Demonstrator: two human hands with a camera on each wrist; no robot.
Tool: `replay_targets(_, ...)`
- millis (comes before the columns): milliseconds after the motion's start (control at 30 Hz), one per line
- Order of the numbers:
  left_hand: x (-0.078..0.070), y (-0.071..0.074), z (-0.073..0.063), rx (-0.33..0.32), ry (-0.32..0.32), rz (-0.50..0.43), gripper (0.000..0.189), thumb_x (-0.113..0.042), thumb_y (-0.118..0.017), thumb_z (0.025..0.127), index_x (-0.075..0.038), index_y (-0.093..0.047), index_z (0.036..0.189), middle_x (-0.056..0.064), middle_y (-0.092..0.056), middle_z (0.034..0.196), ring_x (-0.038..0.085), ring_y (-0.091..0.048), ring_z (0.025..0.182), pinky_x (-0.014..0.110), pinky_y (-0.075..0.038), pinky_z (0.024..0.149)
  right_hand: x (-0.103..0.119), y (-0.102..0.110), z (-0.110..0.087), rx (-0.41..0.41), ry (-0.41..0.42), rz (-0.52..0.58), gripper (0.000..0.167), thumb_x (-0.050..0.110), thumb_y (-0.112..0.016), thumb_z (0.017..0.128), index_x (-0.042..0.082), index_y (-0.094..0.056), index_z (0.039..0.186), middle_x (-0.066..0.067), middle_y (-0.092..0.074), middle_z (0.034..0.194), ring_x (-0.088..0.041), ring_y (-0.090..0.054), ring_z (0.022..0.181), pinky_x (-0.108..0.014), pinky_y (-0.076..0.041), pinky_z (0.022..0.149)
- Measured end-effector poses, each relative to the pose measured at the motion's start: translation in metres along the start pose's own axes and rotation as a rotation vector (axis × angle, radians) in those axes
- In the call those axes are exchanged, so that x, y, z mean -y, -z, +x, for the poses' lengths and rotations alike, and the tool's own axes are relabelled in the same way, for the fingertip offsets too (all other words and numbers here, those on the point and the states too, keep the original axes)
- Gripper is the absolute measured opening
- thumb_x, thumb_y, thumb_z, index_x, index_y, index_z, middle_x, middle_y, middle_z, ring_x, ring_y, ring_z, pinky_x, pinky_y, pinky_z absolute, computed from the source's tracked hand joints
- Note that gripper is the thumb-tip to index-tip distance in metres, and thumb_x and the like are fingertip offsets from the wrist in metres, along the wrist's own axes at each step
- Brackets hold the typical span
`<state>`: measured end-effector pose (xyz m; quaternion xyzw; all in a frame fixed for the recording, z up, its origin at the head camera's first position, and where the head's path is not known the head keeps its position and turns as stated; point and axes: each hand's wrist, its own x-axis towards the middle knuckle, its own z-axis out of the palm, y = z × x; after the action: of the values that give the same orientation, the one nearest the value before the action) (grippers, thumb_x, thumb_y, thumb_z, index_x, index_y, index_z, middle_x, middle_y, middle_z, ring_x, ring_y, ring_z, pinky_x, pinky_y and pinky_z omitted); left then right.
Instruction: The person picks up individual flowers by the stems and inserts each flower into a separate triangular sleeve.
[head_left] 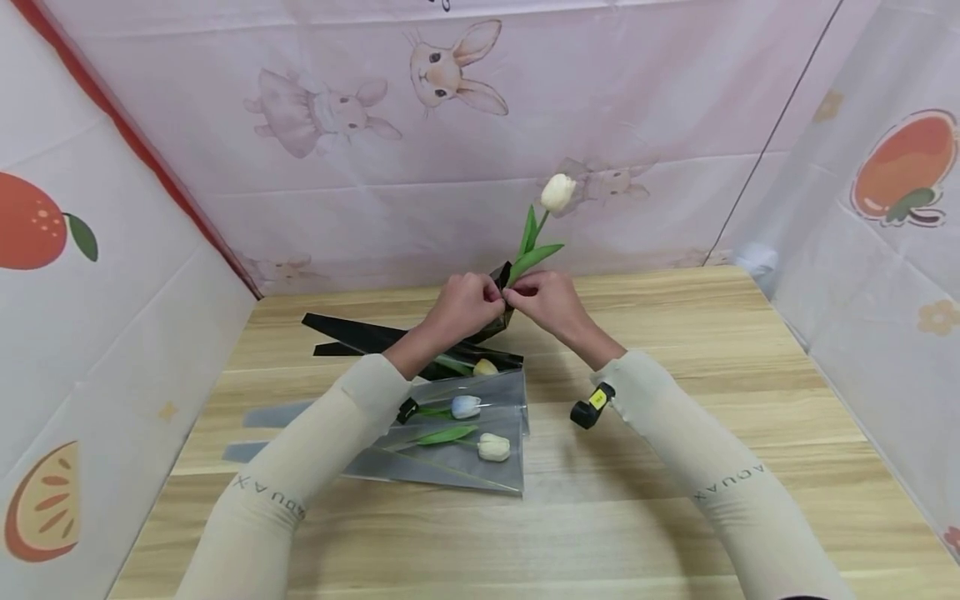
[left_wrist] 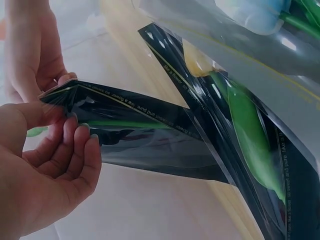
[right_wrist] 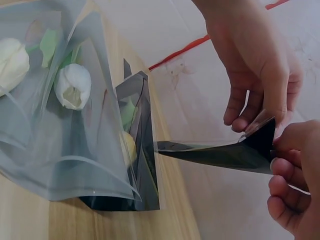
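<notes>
A white artificial tulip [head_left: 558, 193] with green leaves stands tilted out of the mouth of a black-edged clear flower sleeve [left_wrist: 145, 145]. Its lower stem shows green through the film in the left wrist view. My left hand [head_left: 471, 300] pinches the sleeve's rim on the left side. Close beside it, my right hand [head_left: 551, 302] pinches the rim from the right, thumb and fingertips at the base of the leaves. In the right wrist view, the right hand [right_wrist: 297, 175] and the left hand [right_wrist: 260, 65] meet at the sleeve's raised corner.
On the wooden table [head_left: 637, 517], a black sleeve [head_left: 352, 333] holds a yellow tulip [head_left: 485, 367]. Nearer lie grey sleeves with a pale blue tulip [head_left: 466, 407] and a white tulip [head_left: 493, 447]. Printed cloth [head_left: 337, 225] hangs behind. Black wrist devices [head_left: 592, 407] sit at the cuffs.
</notes>
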<state>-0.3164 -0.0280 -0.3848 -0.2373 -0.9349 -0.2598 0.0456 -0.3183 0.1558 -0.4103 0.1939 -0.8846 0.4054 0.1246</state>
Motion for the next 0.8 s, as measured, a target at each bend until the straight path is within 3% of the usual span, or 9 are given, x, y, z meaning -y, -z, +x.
replay_targets(233, -0.003, 0.003, -0.003, -0.007, -0.016, -0.021, 0.015, -0.011, -0.064, 0.094, -0.009, -0.073, 0.082, 0.006, -0.069, 0.071, 0.012, -0.043, 0.052, 0.025, -0.038, 0.059, 0.001, 0.002, 0.002, 0.043, 0.074, -0.091, 0.023, 0.022, -0.066, 0.099, 0.007, -0.080, 0.089, -0.008, -0.074, 0.074, -0.015, -0.055, 0.060, -0.025, -0.042, 0.058)
replay_targets(400, -0.006, 0.006, -0.006, -0.006, -0.023, -0.031, 0.013, -0.011, -0.064, 0.094, -0.009, -0.073, 0.085, 0.006, -0.069, 0.073, 0.012, -0.044, 0.053, 0.025, -0.039, 0.059, 0.003, 0.005, 0.004, 0.070, 0.082, -0.100, 0.021, 0.022, -0.065, 0.097, 0.007, -0.077, 0.088, -0.007, -0.072, 0.073, -0.016, -0.057, 0.062, -0.028, -0.044, 0.060)
replay_targets(800, -0.007, 0.011, -0.007, -0.053, 0.056, -0.089, 0.015, -0.018, -0.067, 0.096, -0.008, -0.077, 0.092, 0.007, -0.076, 0.085, 0.016, -0.060, 0.062, 0.026, -0.048, 0.062, 0.002, 0.008, -0.001, 0.006, 0.036, 0.039, 0.013, 0.017, -0.067, 0.097, 0.006, -0.075, 0.098, -0.010, -0.075, 0.086, -0.020, -0.067, 0.074, -0.030, -0.053, 0.069)
